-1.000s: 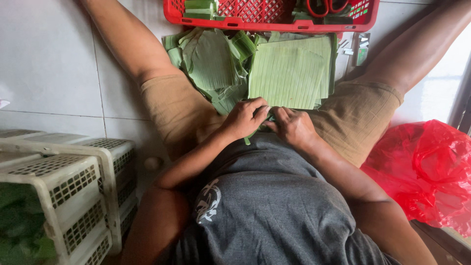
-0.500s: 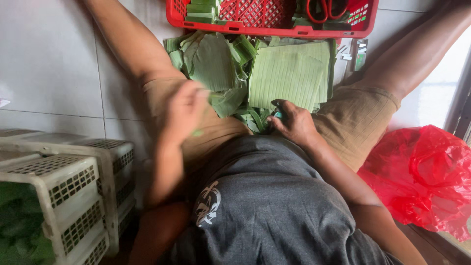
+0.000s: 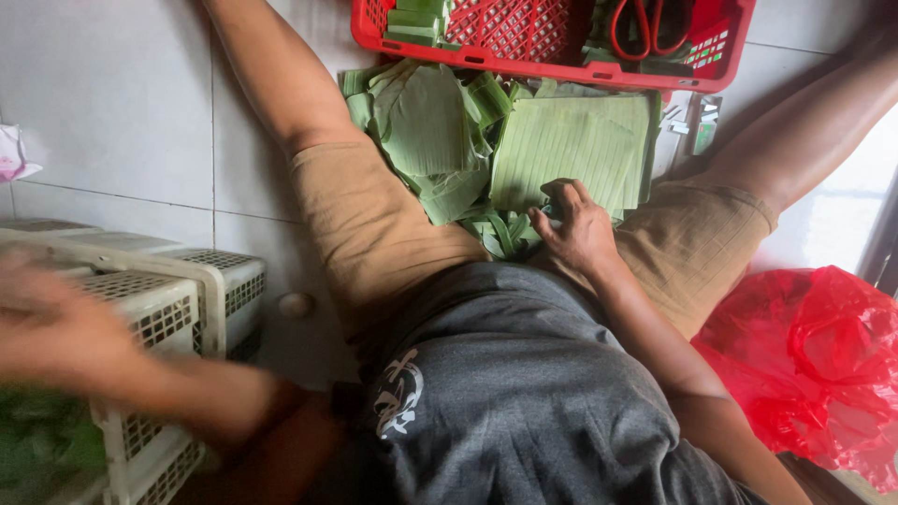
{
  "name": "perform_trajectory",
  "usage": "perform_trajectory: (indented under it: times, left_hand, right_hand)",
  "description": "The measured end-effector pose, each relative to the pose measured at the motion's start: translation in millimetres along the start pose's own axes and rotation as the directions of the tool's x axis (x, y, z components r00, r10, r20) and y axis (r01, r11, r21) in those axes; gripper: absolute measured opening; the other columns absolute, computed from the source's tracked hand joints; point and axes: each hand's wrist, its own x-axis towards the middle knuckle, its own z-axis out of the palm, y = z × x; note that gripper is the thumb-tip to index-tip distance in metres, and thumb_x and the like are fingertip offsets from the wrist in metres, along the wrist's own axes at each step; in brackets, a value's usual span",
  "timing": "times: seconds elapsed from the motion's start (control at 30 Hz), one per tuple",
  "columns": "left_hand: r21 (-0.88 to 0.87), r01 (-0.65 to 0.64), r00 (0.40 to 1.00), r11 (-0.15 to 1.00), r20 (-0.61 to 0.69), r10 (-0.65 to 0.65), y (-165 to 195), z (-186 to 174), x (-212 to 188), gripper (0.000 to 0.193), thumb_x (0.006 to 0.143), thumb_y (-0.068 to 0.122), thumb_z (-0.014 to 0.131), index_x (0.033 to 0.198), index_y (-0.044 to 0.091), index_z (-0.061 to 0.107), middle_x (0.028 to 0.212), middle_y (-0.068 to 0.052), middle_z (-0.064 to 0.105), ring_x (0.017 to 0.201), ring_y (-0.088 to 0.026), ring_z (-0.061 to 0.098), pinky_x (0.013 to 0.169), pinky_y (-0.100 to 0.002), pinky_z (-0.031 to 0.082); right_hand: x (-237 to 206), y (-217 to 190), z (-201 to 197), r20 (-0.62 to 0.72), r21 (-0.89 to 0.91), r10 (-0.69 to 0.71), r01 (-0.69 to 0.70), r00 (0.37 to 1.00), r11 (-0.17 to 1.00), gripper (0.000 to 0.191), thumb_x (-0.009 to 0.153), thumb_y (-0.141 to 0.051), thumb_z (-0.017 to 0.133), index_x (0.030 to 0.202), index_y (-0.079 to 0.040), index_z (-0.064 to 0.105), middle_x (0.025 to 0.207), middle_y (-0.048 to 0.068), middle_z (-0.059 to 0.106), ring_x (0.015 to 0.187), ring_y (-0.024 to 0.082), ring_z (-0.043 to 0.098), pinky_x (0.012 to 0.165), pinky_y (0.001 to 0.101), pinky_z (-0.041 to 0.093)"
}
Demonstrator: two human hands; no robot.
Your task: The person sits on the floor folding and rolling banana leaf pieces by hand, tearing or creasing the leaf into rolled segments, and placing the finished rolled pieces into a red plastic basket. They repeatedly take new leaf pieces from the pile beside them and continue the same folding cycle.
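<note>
I sit on a tiled floor with my legs spread. Between them lies a stack of flat cut green leaves (image 3: 572, 150), with loose crumpled leaf pieces (image 3: 426, 131) to its left. My right hand (image 3: 572, 224) rests at the stack's near edge, fingers curled on the leaf scraps there. My left hand (image 3: 56, 327) is blurred at the far left, over a white plastic crate (image 3: 154, 309) that holds green leaves (image 3: 42, 449). Whether it holds anything is unclear.
A red plastic basket (image 3: 552, 33) sits beyond the leaves, with folded green leaf strips and red-handled scissors (image 3: 645, 23) inside. A red plastic bag (image 3: 814, 365) lies by my right thigh. A second white crate (image 3: 224, 276) stands behind the first.
My left hand left the leaves in my lap and swung far out to the left, over the white crate. My right hand stayed at the stack's edge.
</note>
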Motion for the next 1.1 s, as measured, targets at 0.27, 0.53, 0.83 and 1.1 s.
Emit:
perform_trajectory:
  times: [0.27,0.53,0.83,1.1]
  left_hand:
    - [-0.470,0.315,0.803,0.824,0.595,0.033,188,245,-74,0.029,0.096,0.026,0.077,0.113,0.004,0.070,0.125,-0.017,0.069,0.119,-0.032,0.066,0.106,-0.039,0.052]
    - [-0.219,0.305,0.693,0.927,0.719,-0.058,229,342,-125,0.038,0.084,0.032,0.083,0.096,0.002,0.061,0.112,-0.018,0.064,0.113,-0.038,0.057,0.098,-0.047,0.047]
    - [-0.368,0.556,0.677,0.745,0.721,-0.149,210,333,-135,0.016,0.087,0.014,0.074,0.082,0.004,0.063,0.070,-0.007,0.066,0.065,-0.022,0.066,0.064,-0.036,0.053]
    - [-0.380,0.882,0.420,0.278,0.902,-0.098,231,296,-165,0.013,0.095,0.010,0.072,0.086,0.007,0.063,0.075,0.006,0.059,0.070,-0.003,0.052,0.063,-0.022,0.044]
  right_hand:
    - [2,5,3,0.059,0.296,-0.055,0.035,0.997,0.954,0.046,0.104,-0.027,0.050,0.145,-0.005,0.052,0.126,0.019,0.066,0.101,0.034,0.070,0.094,0.0426,0.054]
    - [2,20,18,0.052,0.349,0.020,-0.037,0.998,0.936,0.037,0.102,-0.028,0.062,0.128,-0.002,0.059,0.110,0.018,0.070,0.092,0.027,0.073,0.084,0.0379,0.057]
    - [16,53,53,0.146,0.716,0.226,-0.260,0.963,0.648,0.024,0.107,-0.021,0.068,0.111,0.001,0.061,0.091,0.011,0.066,0.080,0.016,0.064,0.072,0.0328,0.055]
    - [62,29,61,0.261,0.768,0.240,-0.352,0.935,0.535,0.035,0.103,-0.030,0.065,0.123,-0.001,0.069,0.105,0.005,0.074,0.097,0.013,0.068,0.085,0.0280,0.056]
